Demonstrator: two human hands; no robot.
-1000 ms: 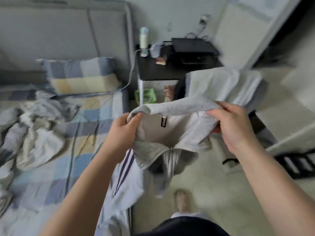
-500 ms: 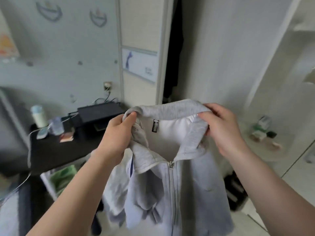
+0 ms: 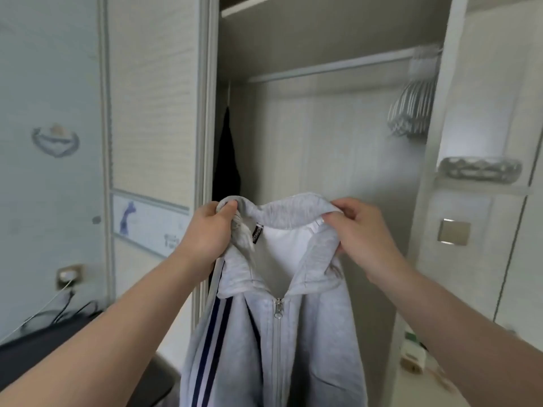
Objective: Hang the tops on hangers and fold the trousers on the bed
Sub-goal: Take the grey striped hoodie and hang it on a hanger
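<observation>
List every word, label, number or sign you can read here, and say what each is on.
The neck label inside the grey zip jacket: white lettering running vertically, too blurred to read.
The printed strip on the sliding door: a blue figure and small marks, not legible.
No other text shows.

Your left fingers [image 3: 227, 207] and right fingers [image 3: 342, 204] hold the jacket [image 3: 293, 348] by its collar ends, and it hangs below them. The wardrobe rail [image 3: 329, 67] runs above and behind, with hangers [image 3: 411, 113] at its end, up and right of your right fingers. A coat [image 3: 226, 160] hangs just behind your left fingers. The desk [image 3: 32, 353] lies low to their left. A shelf [image 3: 482, 188] carrying a dish [image 3: 479, 168] sits right of your right fingers.
</observation>
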